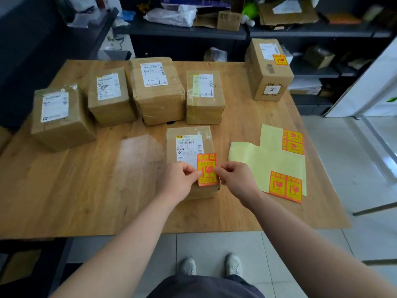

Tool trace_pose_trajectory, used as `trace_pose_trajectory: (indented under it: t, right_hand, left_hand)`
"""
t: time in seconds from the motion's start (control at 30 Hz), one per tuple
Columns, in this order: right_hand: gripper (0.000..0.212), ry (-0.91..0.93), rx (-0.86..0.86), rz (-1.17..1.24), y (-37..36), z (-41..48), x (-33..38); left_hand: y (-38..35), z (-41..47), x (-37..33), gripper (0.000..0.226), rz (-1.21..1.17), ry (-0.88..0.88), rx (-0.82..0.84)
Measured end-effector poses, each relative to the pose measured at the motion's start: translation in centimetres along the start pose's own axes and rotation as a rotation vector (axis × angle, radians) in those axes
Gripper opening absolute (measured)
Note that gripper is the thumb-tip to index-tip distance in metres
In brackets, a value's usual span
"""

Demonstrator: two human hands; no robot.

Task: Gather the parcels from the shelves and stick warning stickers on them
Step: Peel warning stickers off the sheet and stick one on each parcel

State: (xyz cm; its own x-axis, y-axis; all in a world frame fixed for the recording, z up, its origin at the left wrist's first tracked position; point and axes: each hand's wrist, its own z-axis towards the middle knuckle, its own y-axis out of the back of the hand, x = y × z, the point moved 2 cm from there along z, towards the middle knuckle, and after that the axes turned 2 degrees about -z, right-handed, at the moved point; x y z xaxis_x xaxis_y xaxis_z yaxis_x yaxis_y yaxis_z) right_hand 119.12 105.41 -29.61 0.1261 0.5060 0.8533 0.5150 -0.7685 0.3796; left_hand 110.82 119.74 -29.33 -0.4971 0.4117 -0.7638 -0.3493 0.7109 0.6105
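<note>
An orange-and-yellow warning sticker (pixel 206 170) lies over the near end of a small cardboard parcel (pixel 189 145) at the table's front middle. My left hand (pixel 179 180) pinches the sticker's left edge. My right hand (pixel 235 179) pinches its right edge. Whether the sticker is stuck down flat I cannot tell. A yellow backing sheet (pixel 266 160) to the right carries several more stickers. Several unstickered parcels (pixel 158 91) stand in a row behind. A tall parcel (pixel 268 69) at the back right bears a sticker.
The wooden table (pixel 86 190) stands on a tiled floor (pixel 365 168). Dark shelves (pixel 214 31) behind it hold boxes and plastic bags. A white panel (pixel 373 87) leans at the right. My feet show below the table's front edge.
</note>
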Motion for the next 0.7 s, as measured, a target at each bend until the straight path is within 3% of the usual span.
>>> trace_pose_trajectory:
  t: [0.7]
  right_hand:
    - [0.018,-0.043,0.028,-0.045,-0.01,0.41,-0.35]
  left_hand:
    - [-0.66,0.54,0.16,0.023,0.119,0.022,0.033]
